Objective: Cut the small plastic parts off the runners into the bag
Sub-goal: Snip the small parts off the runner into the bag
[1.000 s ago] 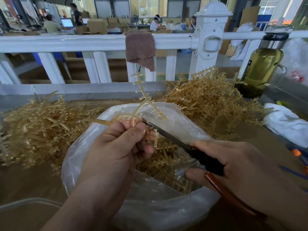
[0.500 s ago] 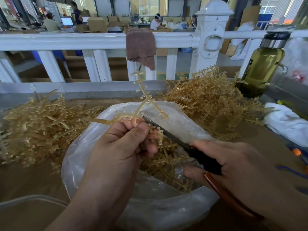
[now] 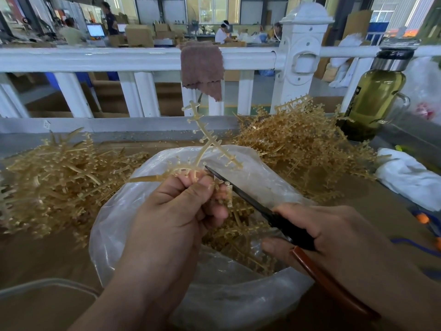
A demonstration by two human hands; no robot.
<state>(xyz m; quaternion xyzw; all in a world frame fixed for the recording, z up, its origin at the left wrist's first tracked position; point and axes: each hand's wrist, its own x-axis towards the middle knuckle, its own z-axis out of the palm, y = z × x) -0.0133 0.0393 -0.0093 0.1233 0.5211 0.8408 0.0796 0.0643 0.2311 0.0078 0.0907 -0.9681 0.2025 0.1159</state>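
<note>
Over the bag [image 3: 114,211], the left grip [image 3: 176,211] holds 1 runner [image 3: 205,137] and the right grip [image 3: 346,235] holds scissors [image 3: 253,200], so cut parts should drop in.

The left hand [image 3: 176,211] is gripping a branching amber plastic runner [image 3: 205,144] above the clear plastic bag [image 3: 112,223]. The right hand [image 3: 346,240] is holding black-bladed scissors [image 3: 288,232] with brown handles, and the blade tip is poking in at the runner beside the left fingertips.

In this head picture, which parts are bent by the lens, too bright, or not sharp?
Head view: the white railing bows and the bottle leans, a wide-lens effect; head view: the far windows are washed out; head view: the right hand, holding the scissors, looks a little softer than the left hand on the runner.
</note>
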